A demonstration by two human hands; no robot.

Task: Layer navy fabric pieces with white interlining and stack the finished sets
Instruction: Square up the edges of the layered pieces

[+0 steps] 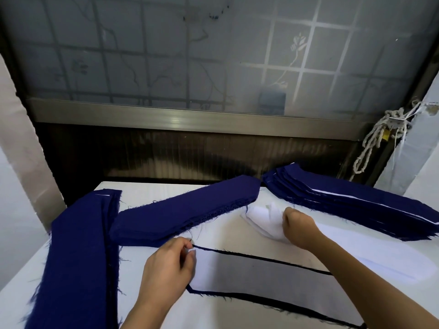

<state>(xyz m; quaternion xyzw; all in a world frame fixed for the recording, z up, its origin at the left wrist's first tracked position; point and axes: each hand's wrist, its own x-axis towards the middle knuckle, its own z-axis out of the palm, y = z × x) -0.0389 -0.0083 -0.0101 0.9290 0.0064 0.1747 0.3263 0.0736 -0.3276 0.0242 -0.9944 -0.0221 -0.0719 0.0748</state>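
Note:
A white interlining piece lies on a navy fabric piece whose dark edges show around it, in front of me on the white table. My left hand pinches the left end of this set at its corner. My right hand grips the lifted end of a pile of white interlining pieces at the right. A thick stack of plain navy pieces lies diagonally in the middle. A stack of layered navy-and-white sets lies at the back right.
Another long navy stack runs down the left side of the table, overhanging its edge. A frosted window with a metal sill stands behind the table. A knotted rope hangs at the right.

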